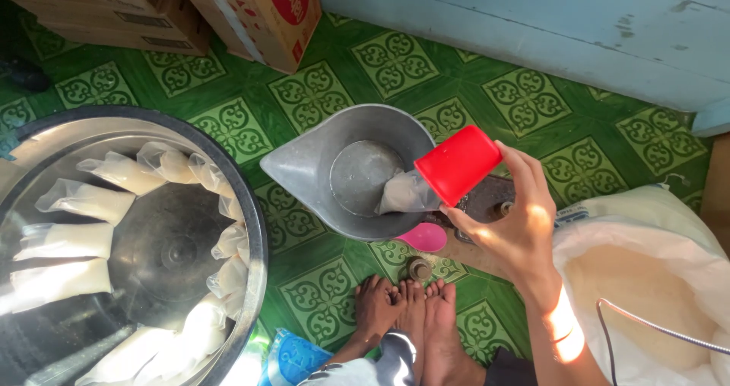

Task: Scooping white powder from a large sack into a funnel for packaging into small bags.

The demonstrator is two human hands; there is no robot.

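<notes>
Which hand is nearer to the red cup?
Right. The right hand holds the red cup in its fingers, tipped over the metal pan. The left hand is out of view.

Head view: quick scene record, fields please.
right hand: holds red cup, tipped toward scoop
left hand: not in view
metal scoop pan: holds a small filled clear bag at the cup's mouth
round metal basin: filled bags laid around its inside
white sack: open, pale grain inside
floor: green patterned tiles

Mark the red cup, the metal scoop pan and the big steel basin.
red cup [458,163], head view, on its side wall
metal scoop pan [304,165], head view, on its spout
big steel basin [257,226], head view, on its right rim
</notes>
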